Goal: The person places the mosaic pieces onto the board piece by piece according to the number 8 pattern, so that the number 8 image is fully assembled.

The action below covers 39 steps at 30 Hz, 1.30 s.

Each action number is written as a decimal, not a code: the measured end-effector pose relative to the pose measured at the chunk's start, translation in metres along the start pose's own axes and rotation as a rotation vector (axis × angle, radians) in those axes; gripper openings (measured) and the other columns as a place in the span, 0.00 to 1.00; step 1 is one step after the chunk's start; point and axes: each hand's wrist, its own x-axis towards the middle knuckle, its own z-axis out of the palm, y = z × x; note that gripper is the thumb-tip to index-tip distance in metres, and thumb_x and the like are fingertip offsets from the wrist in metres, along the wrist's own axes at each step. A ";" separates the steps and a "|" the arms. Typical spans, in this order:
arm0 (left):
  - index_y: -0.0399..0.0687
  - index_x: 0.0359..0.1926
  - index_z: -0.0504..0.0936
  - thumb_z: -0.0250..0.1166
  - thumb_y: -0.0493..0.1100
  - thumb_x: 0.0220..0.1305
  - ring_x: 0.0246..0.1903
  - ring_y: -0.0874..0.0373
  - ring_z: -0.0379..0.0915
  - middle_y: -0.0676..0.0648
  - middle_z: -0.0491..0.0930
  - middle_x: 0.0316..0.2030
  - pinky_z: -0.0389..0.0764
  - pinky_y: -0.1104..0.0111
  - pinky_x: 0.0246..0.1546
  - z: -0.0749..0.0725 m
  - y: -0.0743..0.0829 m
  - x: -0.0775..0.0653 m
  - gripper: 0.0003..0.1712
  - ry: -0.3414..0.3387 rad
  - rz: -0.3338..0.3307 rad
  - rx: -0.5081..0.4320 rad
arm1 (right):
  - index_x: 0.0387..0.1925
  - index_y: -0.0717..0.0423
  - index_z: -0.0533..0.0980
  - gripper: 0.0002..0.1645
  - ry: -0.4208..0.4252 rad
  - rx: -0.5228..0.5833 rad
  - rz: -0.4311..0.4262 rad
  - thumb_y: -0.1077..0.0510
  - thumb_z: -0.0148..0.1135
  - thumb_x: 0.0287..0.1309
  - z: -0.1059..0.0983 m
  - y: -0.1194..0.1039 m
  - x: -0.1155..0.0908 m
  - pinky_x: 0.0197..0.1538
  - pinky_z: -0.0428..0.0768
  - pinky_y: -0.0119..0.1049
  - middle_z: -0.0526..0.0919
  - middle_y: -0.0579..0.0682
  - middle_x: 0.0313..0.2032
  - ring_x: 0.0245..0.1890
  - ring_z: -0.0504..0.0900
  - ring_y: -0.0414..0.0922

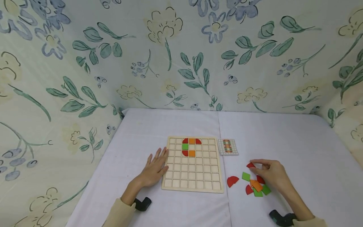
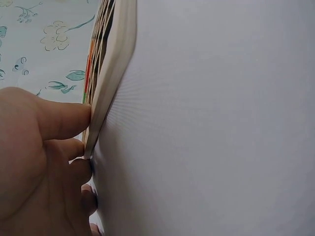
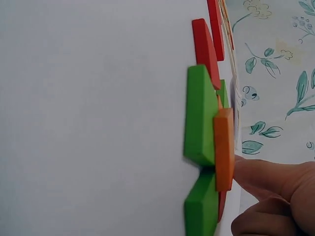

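Flat on the table lies a wooden grid board [image 1: 193,171], with red, orange and green pieces set in its upper cells. My left hand [image 1: 154,170] rests at the board's left edge, fingers spread; in the left wrist view the thumb [image 2: 64,120] touches the board's side. To the right of the board, my right hand [image 1: 272,173] pinches a red piece [image 1: 250,165] between thumb and index finger. Below that hand is a loose pile with an orange piece [image 1: 256,185], a green piece [image 1: 266,189] and red pieces. The pinched piece is hidden in the right wrist view.
A small pattern card [image 1: 232,147] lies against the board's upper right side. A red piece [image 1: 232,181] and a green square [image 1: 246,176] lie between board and pile. White cloth [image 1: 136,132] covers the table, and a flowered curtain [image 1: 170,78] hangs behind it.
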 end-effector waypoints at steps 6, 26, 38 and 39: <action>0.39 0.83 0.44 0.48 0.46 0.82 0.83 0.39 0.27 0.40 0.39 0.84 0.30 0.36 0.79 0.001 0.000 -0.001 0.38 0.022 0.021 -0.006 | 0.59 0.62 0.82 0.25 -0.055 0.021 -0.011 0.57 0.71 0.62 0.002 -0.003 0.003 0.20 0.62 0.31 0.66 0.46 0.16 0.18 0.66 0.42; 0.41 0.83 0.42 0.48 0.46 0.83 0.84 0.41 0.26 0.42 0.37 0.84 0.31 0.37 0.79 -0.001 0.001 -0.001 0.38 0.008 0.014 0.026 | 0.49 0.66 0.86 0.32 0.197 -0.025 0.081 0.46 0.81 0.50 0.016 -0.015 -0.008 0.17 0.65 0.33 0.65 0.47 0.12 0.14 0.67 0.46; 0.40 0.83 0.44 0.48 0.46 0.83 0.84 0.40 0.27 0.41 0.39 0.84 0.31 0.37 0.79 -0.001 0.003 -0.001 0.38 0.011 0.014 0.020 | 0.50 0.65 0.86 0.29 0.194 0.007 0.043 0.48 0.80 0.54 0.014 -0.013 -0.006 0.17 0.67 0.33 0.67 0.48 0.13 0.14 0.69 0.45; 0.40 0.83 0.44 0.48 0.46 0.83 0.83 0.39 0.28 0.41 0.39 0.84 0.32 0.37 0.79 -0.001 0.003 -0.002 0.38 0.014 0.017 0.016 | 0.51 0.65 0.86 0.29 0.194 0.012 0.056 0.48 0.79 0.54 0.014 -0.012 -0.006 0.17 0.67 0.33 0.68 0.48 0.13 0.14 0.69 0.45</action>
